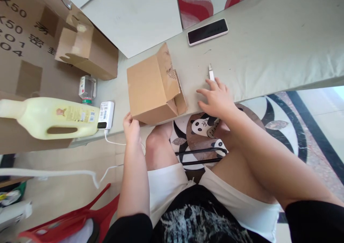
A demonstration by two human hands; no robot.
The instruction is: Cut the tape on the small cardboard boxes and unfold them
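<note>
A small brown cardboard box sits at the table's near edge, its torn flaps sticking out on the right side. My left hand has its fingers curled at the box's near left corner, holding it; part of the grip is hidden. To the right of the box, my right hand is open, fingers spread low over the tabletop. Just beyond its fingertips lies a slim white utility knife with a metal tip pointing away from me. I cannot tell whether the fingers touch its near end.
A phone lies farther back, before a red and white carton. Leftward are a white power bank with a cable, a yellow jug, a clear bottle and another cardboard box. The cloth-covered table ends near my knees.
</note>
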